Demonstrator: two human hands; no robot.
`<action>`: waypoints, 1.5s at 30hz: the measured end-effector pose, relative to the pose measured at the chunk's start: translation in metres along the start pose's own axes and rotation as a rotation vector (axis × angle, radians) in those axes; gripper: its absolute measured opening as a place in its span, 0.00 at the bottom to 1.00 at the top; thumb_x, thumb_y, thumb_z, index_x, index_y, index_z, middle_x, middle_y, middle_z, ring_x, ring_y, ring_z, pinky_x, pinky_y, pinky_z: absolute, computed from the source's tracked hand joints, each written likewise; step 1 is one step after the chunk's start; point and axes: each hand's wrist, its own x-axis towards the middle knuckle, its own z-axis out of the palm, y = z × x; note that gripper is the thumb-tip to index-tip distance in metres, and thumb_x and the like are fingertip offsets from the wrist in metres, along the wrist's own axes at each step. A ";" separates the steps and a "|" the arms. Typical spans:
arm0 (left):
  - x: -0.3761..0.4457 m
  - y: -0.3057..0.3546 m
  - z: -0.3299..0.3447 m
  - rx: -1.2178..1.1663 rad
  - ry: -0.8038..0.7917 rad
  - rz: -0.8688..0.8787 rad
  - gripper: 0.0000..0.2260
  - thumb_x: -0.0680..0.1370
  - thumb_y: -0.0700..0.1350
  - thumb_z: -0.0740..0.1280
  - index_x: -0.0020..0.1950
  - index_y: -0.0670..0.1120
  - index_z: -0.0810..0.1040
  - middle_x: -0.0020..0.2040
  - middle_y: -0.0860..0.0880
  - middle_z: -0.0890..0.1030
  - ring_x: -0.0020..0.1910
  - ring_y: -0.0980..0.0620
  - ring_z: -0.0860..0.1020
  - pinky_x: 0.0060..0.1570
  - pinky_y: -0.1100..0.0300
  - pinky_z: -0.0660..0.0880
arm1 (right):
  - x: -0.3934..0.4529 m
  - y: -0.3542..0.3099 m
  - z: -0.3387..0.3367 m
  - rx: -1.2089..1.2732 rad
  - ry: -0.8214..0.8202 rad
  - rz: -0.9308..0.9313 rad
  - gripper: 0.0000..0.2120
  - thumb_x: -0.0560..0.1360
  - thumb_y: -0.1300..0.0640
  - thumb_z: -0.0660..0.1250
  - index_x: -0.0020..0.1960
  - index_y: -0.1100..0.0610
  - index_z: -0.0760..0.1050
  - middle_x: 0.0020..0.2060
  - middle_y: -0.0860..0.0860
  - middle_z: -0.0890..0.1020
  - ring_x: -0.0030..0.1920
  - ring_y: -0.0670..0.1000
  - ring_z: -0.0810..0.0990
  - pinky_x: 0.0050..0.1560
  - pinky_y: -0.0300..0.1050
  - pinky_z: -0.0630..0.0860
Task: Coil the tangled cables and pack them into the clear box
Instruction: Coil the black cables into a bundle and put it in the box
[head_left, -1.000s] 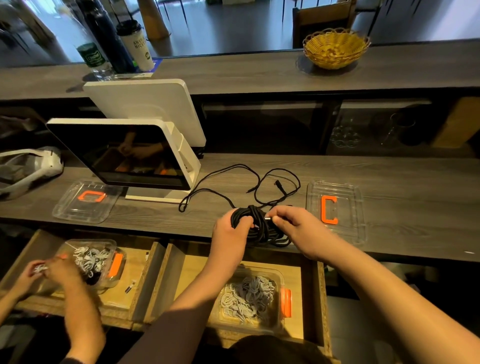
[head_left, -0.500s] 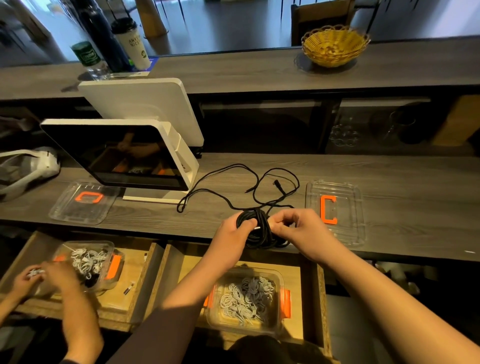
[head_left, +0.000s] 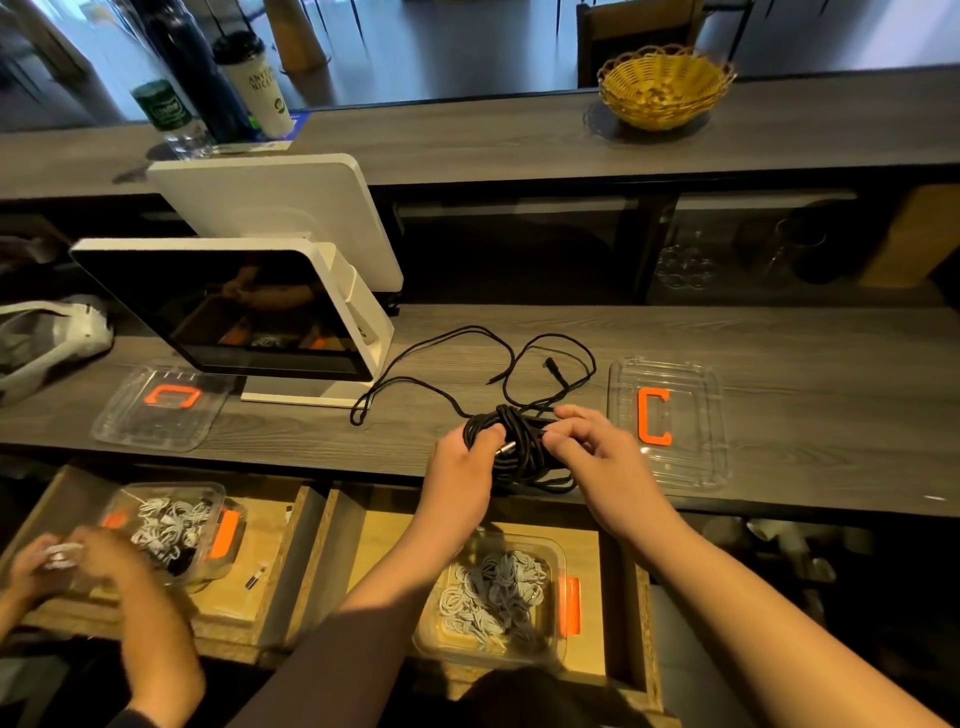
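Observation:
A black cable bundle (head_left: 519, 447) lies at the counter's front edge, partly coiled. My left hand (head_left: 465, 470) grips its left side, thumb over the strands. My right hand (head_left: 597, 452) pinches strands on its right side. A silver plug tip shows between my hands. Loose black cable (head_left: 467, 358) trails back over the counter in loops toward the screen. Below, in an open drawer, stands the clear box (head_left: 558, 551) with orange clips, holding coiled white cables (head_left: 493, 592). Its clear lid (head_left: 701, 384) with an orange handle lies on the counter to the right.
A white point-of-sale screen (head_left: 234, 306) stands at the left. Another person's hands (head_left: 67, 564) work white cables by a second clear box (head_left: 208, 493) in the left drawer, its lid (head_left: 156, 410) on the counter above. A yellow basket (head_left: 665, 88), cup and bottles sit on the upper shelf.
My hands have shifted slightly on the black bundle, the right hand's fingers now pinching strands nearer the top. The trailing loops lie almost as before.

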 end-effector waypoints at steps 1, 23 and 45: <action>0.000 -0.001 0.000 -0.015 -0.006 0.011 0.11 0.83 0.45 0.61 0.48 0.44 0.81 0.43 0.44 0.82 0.42 0.53 0.79 0.36 0.66 0.73 | 0.001 -0.001 0.000 0.056 -0.011 0.021 0.09 0.79 0.59 0.66 0.45 0.47 0.80 0.60 0.46 0.76 0.66 0.45 0.72 0.59 0.35 0.68; -0.004 -0.001 -0.001 -0.293 -0.113 0.009 0.09 0.83 0.51 0.60 0.54 0.52 0.79 0.47 0.54 0.86 0.52 0.58 0.83 0.53 0.61 0.77 | 0.004 -0.004 0.004 0.177 0.088 -0.116 0.03 0.76 0.56 0.71 0.45 0.54 0.83 0.46 0.51 0.85 0.53 0.50 0.82 0.59 0.56 0.77; 0.000 -0.105 -0.028 -0.105 -0.078 -0.286 0.11 0.81 0.53 0.67 0.53 0.46 0.81 0.50 0.42 0.84 0.53 0.43 0.83 0.53 0.47 0.80 | 0.000 0.072 0.049 0.265 -0.123 0.332 0.13 0.76 0.62 0.70 0.60 0.61 0.77 0.49 0.58 0.82 0.42 0.51 0.84 0.40 0.43 0.82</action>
